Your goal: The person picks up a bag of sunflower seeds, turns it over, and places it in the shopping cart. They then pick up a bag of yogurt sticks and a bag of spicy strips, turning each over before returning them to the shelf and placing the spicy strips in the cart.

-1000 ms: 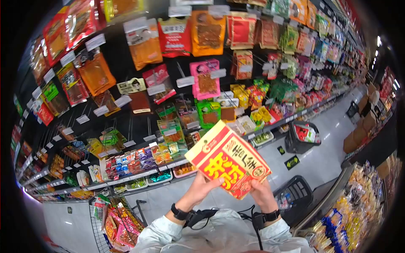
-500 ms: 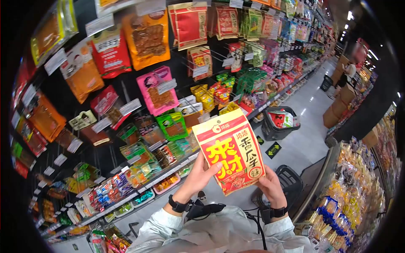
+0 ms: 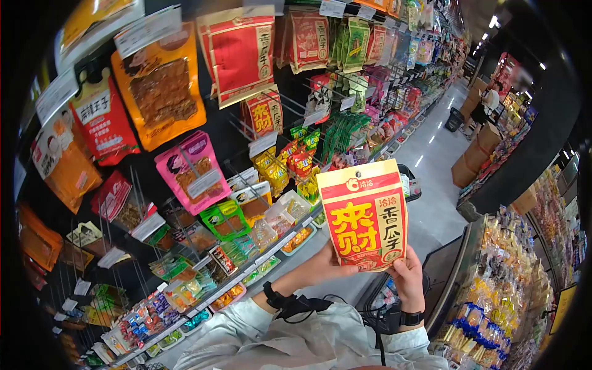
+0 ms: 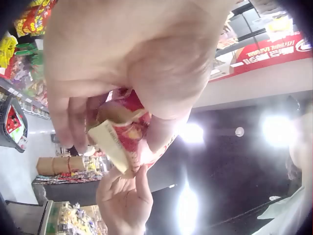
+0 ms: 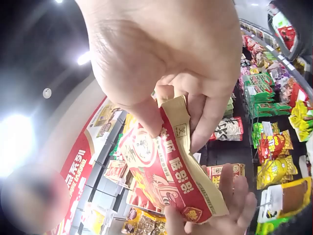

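On the rack [image 3: 216, 121], packets [image 3: 240, 58] hang face-out, presumably so their fronts show. Near it, the red-and-yellow bag [image 3: 364, 216] stands upright in the air, front toward the person; left hand [image 3: 317, 265] and right hand [image 3: 409, 280] grip its lower part between fingers and thumbs, likely leaving its print readable.

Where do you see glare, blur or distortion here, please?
Head: dark rounded corners, but print on the bag reads clearly; left wrist: ceiling lights blown out to white; right wrist: a blown-out light at the left edge, a blurred round patch below, the shelf edge bowing at upper right.
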### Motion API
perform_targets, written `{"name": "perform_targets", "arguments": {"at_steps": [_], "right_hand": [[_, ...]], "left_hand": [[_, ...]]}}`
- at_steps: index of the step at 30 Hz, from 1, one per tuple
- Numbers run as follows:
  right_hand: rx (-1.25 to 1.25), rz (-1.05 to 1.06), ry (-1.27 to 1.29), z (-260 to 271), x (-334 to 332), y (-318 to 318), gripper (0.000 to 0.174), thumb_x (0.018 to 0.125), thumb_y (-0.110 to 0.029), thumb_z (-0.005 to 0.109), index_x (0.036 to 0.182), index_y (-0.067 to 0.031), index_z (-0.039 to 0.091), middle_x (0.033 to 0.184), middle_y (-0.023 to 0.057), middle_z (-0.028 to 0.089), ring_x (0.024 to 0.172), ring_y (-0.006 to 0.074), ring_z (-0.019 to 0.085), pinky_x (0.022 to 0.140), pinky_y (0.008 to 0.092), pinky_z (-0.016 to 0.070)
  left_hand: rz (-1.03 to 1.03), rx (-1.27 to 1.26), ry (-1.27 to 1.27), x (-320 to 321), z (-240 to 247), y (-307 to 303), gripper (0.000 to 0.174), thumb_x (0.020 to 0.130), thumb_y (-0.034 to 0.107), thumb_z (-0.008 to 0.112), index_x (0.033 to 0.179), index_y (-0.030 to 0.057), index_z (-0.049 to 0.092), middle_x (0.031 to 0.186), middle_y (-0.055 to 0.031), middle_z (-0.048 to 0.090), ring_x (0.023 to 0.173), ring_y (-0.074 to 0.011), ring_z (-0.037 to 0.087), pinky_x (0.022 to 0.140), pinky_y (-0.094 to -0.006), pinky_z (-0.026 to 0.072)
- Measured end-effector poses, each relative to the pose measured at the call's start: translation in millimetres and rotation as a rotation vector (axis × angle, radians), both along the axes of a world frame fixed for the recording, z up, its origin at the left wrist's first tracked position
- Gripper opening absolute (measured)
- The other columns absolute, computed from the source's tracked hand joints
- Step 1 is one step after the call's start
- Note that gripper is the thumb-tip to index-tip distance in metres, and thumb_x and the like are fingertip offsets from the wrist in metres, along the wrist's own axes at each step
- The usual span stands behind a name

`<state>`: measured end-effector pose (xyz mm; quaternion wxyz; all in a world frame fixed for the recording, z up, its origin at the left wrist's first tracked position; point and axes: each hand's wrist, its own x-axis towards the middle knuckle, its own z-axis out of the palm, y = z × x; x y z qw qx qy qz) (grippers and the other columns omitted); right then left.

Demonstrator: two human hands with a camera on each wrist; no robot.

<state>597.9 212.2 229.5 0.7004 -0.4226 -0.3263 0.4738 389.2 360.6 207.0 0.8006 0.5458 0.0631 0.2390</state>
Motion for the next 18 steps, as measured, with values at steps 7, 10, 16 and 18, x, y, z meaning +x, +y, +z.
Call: {"name": "perform_targets", "arguments": {"at_steps": [7,10,16,18], "right_hand": [[0.047,0.146,0.001,-11.8,85.5,77.3,0.044,0.096,-0.007,0.065,0.135,-0.0021,0.046,0.131,0.0119,0.061,0.12,0.0215,0.061,0.098,0.0404,0.0529],[0.109,0.203,-0.001,-16.0,140.2,123.0,0.045,0.093,-0.002,0.066,0.134,-0.0016,0.046,0.129,0.01,0.061,0.12,0.0197,0.059,0.1,0.0375,0.0507],[0.127,0.376,-0.091,-5.5,217.7,199.1,0.049,0.093,0.002,0.065,0.138,0.0003,0.046,0.133,0.0096,0.059,0.122,0.0166,0.057,0.105,0.0322,0.044],[0.115,0.437,-0.084,-3.4,229.1,218.9,0.049,0.093,0.001,0.065,0.138,0.0005,0.046,0.133,0.0099,0.059,0.123,0.0166,0.056,0.105,0.0328,0.0436]], "left_hand": [[0.187,0.081,0.038,75.5,-14.7,43.7,0.063,0.091,0.004,0.072,0.145,0.0038,0.039,0.144,-0.0055,0.052,0.129,-0.0136,0.052,0.108,-0.0329,0.044],[0.287,0.239,0.106,115.1,10.2,74.0,0.065,0.091,0.004,0.073,0.144,0.0012,0.034,0.139,-0.0069,0.053,0.128,-0.0134,0.05,0.107,-0.0328,0.0443],[0.447,0.204,0.233,168.8,39.2,108.4,0.063,0.092,0.007,0.073,0.143,0.0011,0.037,0.138,-0.0071,0.053,0.126,-0.0135,0.051,0.107,-0.033,0.0437],[0.503,0.194,0.263,176.8,41.1,116.2,0.061,0.092,0.008,0.073,0.142,0.0013,0.038,0.137,-0.007,0.055,0.124,-0.0136,0.053,0.106,-0.0322,0.0449]]}}
